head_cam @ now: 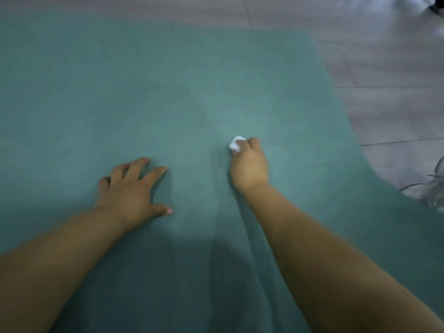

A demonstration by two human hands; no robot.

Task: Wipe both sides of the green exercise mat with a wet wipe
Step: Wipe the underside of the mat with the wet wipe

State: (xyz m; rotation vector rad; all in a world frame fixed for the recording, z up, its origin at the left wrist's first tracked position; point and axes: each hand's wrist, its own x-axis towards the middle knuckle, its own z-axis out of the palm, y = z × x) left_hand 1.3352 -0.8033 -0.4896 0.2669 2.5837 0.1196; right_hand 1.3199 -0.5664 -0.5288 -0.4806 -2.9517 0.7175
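Observation:
The green exercise mat (144, 92) lies flat on the floor and fills most of the view. My right hand (249, 164) is near the mat's middle, its fingers curled round a small bunched white wet wipe (235, 144) that touches the mat. My left hand (132, 188) rests on the mat to the left, fingers spread and fingertips pressing down. Both forearms reach in from the bottom edge.
Pale tiled floor (384, 80) shows beyond the mat's far and right edges. A clear, wiry object (432, 188) sits at the right edge next to the mat. Something dark (438, 7) is in the top right corner.

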